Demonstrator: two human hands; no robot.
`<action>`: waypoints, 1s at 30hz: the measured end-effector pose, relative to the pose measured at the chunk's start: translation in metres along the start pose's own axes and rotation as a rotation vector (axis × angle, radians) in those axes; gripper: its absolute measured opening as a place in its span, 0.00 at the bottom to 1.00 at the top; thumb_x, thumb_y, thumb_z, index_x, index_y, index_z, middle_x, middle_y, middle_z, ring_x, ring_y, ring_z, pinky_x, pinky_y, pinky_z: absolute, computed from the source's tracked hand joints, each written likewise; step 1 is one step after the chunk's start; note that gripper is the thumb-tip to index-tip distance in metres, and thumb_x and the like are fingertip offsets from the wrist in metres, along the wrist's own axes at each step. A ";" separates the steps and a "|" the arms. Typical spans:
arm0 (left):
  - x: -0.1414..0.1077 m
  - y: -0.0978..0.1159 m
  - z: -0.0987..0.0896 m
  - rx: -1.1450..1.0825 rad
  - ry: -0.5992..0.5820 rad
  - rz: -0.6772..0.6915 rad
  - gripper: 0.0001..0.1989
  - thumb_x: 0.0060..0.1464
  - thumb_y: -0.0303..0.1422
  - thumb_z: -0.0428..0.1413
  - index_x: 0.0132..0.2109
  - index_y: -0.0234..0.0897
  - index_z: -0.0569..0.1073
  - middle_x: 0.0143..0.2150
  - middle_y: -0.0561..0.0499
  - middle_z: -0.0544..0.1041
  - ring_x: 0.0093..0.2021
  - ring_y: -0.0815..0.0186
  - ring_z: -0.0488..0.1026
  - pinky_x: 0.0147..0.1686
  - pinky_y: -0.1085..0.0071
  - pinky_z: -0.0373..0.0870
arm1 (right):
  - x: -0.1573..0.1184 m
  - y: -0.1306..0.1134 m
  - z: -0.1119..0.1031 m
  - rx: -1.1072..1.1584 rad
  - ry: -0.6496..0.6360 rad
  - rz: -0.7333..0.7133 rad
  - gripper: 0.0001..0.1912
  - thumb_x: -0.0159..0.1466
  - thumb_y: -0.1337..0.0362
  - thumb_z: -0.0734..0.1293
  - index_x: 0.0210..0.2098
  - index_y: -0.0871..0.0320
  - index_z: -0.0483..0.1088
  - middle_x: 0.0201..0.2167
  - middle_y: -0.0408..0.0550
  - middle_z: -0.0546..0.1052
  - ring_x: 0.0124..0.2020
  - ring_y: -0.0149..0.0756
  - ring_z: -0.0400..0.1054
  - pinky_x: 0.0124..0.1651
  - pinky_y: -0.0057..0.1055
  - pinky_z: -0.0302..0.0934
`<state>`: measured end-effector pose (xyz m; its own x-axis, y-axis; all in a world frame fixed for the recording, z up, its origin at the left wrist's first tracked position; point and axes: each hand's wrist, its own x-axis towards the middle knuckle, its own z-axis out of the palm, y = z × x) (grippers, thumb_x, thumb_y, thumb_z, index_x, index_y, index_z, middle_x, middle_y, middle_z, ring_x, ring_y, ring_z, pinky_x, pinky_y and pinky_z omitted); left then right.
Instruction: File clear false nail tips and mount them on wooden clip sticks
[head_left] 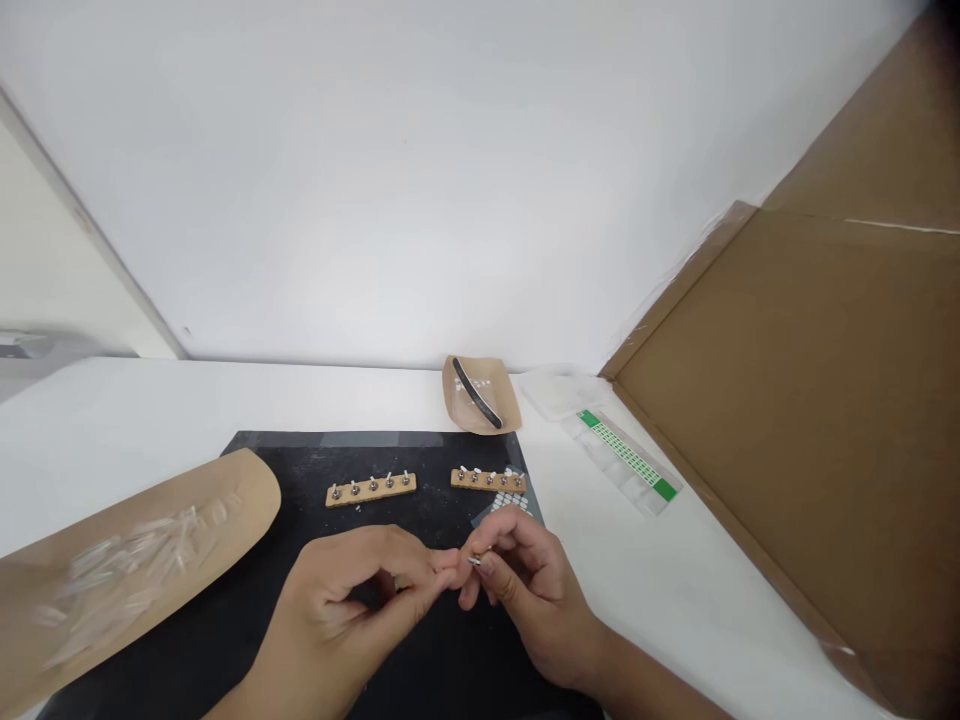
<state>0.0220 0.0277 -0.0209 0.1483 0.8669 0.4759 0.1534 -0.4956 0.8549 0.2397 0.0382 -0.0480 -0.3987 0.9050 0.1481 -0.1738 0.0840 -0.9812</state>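
Observation:
Both my hands meet above a black mat (pixel 427 660) near the bottom of the view. My right hand (pixel 529 585) pinches a small metal-and-white piece (pixel 475 561) between thumb and curled fingers; its exact kind is unclear. Touching or nearly touching the right fingertips, my left hand (pixel 360 590) has its thumb and index finger pressed together. Anything inside that pinch is hidden. Just beyond the hands lie two light-brown strips, a left strip (pixel 382 489) and a right strip (pixel 484 481), each carrying a row of several small metal posts with whitish tops.
A long brown tray (pixel 259 480) of clear plastic pieces sits at left. Behind the mat, a small tray (pixel 511 400) holds a black curved nail file (pixel 476 395). A green-and-white packet (pixel 630 455) lies at right, beside a cardboard panel (pixel 787 420). White dots (pixel 514 500) show near the right strip.

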 end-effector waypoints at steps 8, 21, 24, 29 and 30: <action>0.003 -0.002 -0.003 0.106 -0.064 -0.119 0.05 0.66 0.34 0.63 0.40 0.43 0.85 0.34 0.55 0.86 0.29 0.70 0.83 0.28 0.81 0.77 | -0.002 0.002 0.001 -0.079 -0.009 -0.074 0.05 0.77 0.60 0.68 0.47 0.54 0.72 0.39 0.48 0.83 0.34 0.31 0.79 0.38 0.29 0.68; 0.005 -0.008 -0.006 -0.111 -0.140 -0.167 0.05 0.62 0.33 0.68 0.40 0.49 0.90 0.39 0.50 0.87 0.30 0.68 0.83 0.29 0.78 0.79 | -0.002 0.003 -0.003 -0.339 0.031 -0.370 0.11 0.74 0.73 0.68 0.49 0.49 0.72 0.39 0.45 0.81 0.40 0.36 0.81 0.46 0.34 0.75; 0.006 -0.012 -0.005 -0.089 -0.093 -0.099 0.05 0.59 0.30 0.70 0.38 0.48 0.89 0.36 0.50 0.86 0.33 0.66 0.84 0.32 0.77 0.81 | -0.003 0.004 -0.003 -0.380 0.040 -0.393 0.13 0.73 0.75 0.69 0.49 0.49 0.73 0.40 0.45 0.82 0.40 0.37 0.82 0.46 0.33 0.76; 0.005 -0.012 -0.003 -0.056 -0.097 -0.035 0.04 0.57 0.27 0.71 0.36 0.43 0.88 0.40 0.49 0.87 0.33 0.65 0.85 0.32 0.76 0.82 | -0.006 0.003 -0.004 -0.472 0.056 -0.405 0.12 0.72 0.74 0.70 0.49 0.51 0.74 0.40 0.47 0.83 0.41 0.37 0.82 0.45 0.32 0.76; 0.005 -0.011 -0.003 -0.055 -0.100 -0.038 0.05 0.57 0.26 0.70 0.36 0.42 0.87 0.40 0.48 0.87 0.34 0.65 0.85 0.32 0.76 0.82 | -0.006 0.003 -0.004 -0.484 0.053 -0.398 0.11 0.72 0.73 0.70 0.49 0.51 0.74 0.40 0.47 0.83 0.41 0.38 0.82 0.45 0.32 0.76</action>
<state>0.0184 0.0376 -0.0277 0.2408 0.8741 0.4219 0.1079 -0.4561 0.8834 0.2453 0.0347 -0.0520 -0.3400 0.7837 0.5198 0.1326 0.5871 -0.7986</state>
